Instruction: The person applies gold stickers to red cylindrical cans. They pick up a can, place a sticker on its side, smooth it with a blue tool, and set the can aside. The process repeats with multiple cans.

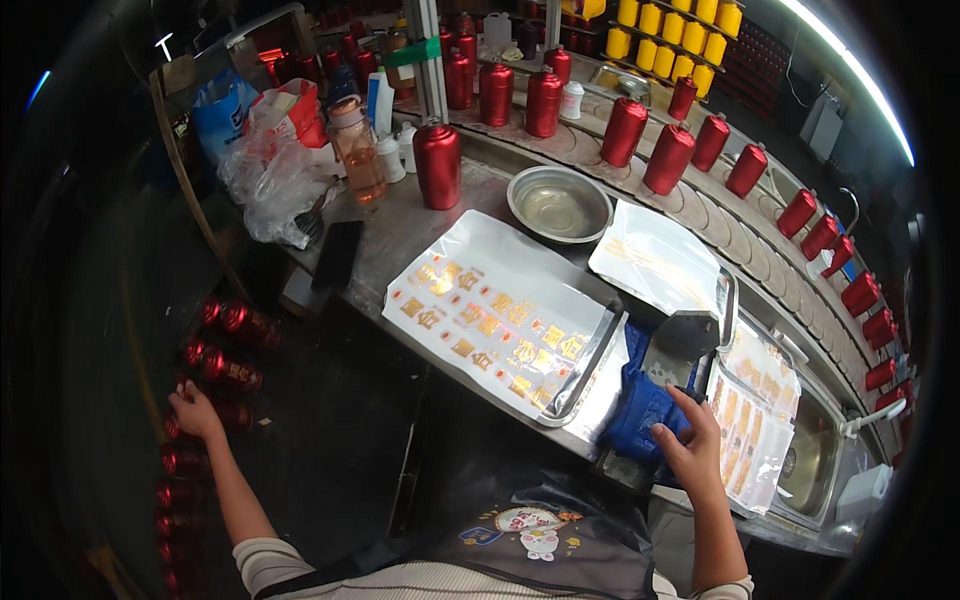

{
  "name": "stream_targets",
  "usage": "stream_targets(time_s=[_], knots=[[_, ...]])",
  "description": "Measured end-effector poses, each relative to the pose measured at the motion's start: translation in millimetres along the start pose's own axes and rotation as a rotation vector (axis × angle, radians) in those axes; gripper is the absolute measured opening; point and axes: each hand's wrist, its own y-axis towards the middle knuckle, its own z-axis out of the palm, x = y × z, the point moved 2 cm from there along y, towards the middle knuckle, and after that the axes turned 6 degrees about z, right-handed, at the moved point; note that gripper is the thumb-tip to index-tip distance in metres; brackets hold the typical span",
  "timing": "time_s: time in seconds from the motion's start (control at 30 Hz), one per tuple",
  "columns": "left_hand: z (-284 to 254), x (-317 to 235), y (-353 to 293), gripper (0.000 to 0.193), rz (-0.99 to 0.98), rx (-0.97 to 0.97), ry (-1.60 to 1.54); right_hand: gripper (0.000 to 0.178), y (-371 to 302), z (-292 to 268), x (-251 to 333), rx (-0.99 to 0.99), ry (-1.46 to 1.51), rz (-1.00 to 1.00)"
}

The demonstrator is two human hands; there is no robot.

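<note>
Dark grey and printed with a cartoon animal, the apron (600, 550) lies nearest, below the decal sheet (470, 245), which serves here as landmark. Right of that sheet's near end, the right hand (692, 445) is spread, thumb and fingers apart, over a blue cloth bundle (637, 412); whether it touches the cloth I cannot tell. Well to the sheet's left, the left hand (192, 410) curls its fingers at one of a row of red bottles (236, 374); whether it grips or only touches I cannot tell. These bottles are glossy, metallic and deep red, several carrying gold lettering. Beyond the sheet's left corner lies a black phone (338, 255); past its far edge stand a red bottle with rounded shoulders (437, 165) and a steel bowl (545, 233). Farther beyond the sheet, a curved conveyor (700, 220) carries upright red bottles (670, 160), and yellow bottles (672, 28) fill racks behind.
</note>
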Motion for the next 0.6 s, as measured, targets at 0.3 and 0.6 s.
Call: stream_targets(time_s=[0.3, 0.6], knots=[[187, -494, -101, 0.111, 0.416, 0.528, -0.603, 0.051, -5, 6, -37, -0.070, 0.157, -0.015], [276, -547, -102, 0.076, 0.480, 0.306, -0.632, 0.047, -33, -21, -113, -0.348, 0.340, 0.234]])
